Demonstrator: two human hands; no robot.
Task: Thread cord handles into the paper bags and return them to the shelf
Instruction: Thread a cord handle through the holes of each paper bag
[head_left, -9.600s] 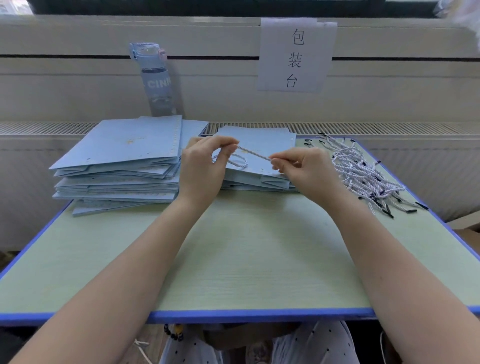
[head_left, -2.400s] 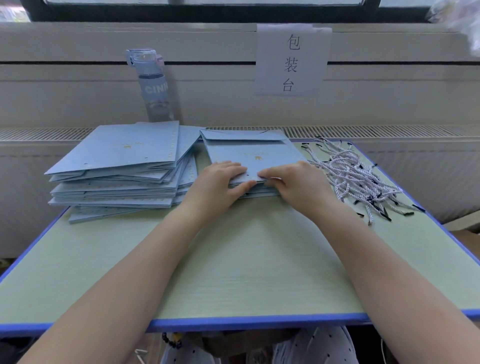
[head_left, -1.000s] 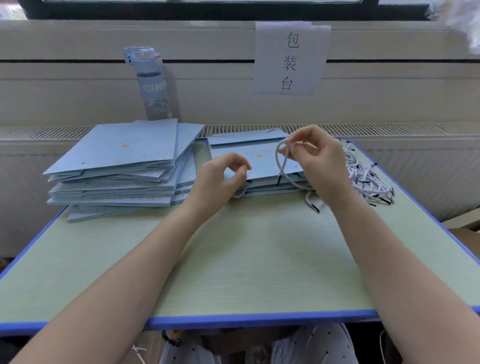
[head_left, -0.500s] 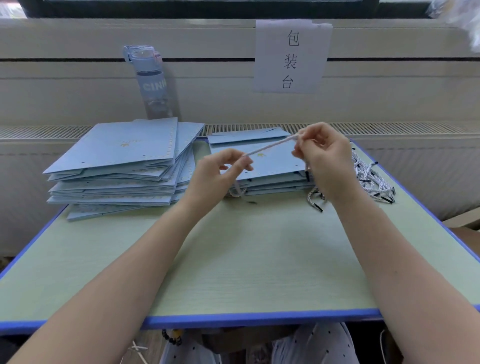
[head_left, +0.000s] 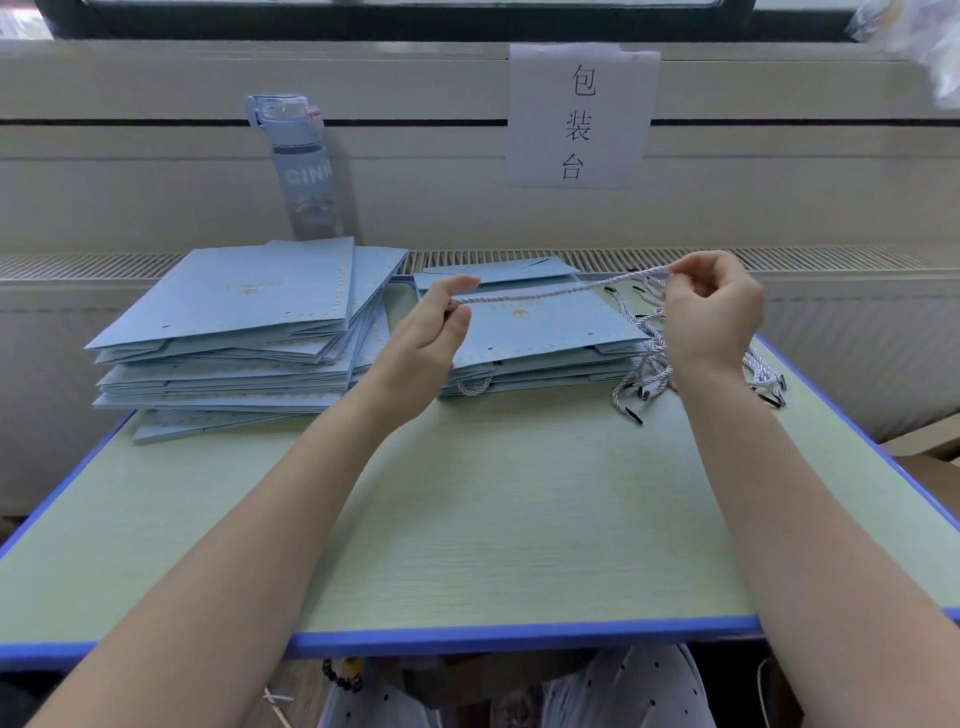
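A white twisted cord (head_left: 550, 294) is stretched nearly level between my two hands, above the middle stack of flat light-blue paper bags (head_left: 540, 338). My left hand (head_left: 434, 332) pinches the cord's left end over the stack's left edge. My right hand (head_left: 711, 312) pinches its right end, above the pile of loose cords (head_left: 649, 364). The top bag lies flat with small punched holes along its near edge. A threaded cord loop (head_left: 474, 387) hangs out from a lower bag in that stack.
A taller stack of flat blue bags (head_left: 234, 332) lies at the left rear of the green table (head_left: 493, 519), which has a blue rim. A water bottle (head_left: 301, 166) stands on the ledge behind. A paper sign (head_left: 579, 114) hangs on the wall.
My hands have drawn apart, pulling the cord straight. My right hand moved right and slightly down, and the left hand rose over the stack's left edge.
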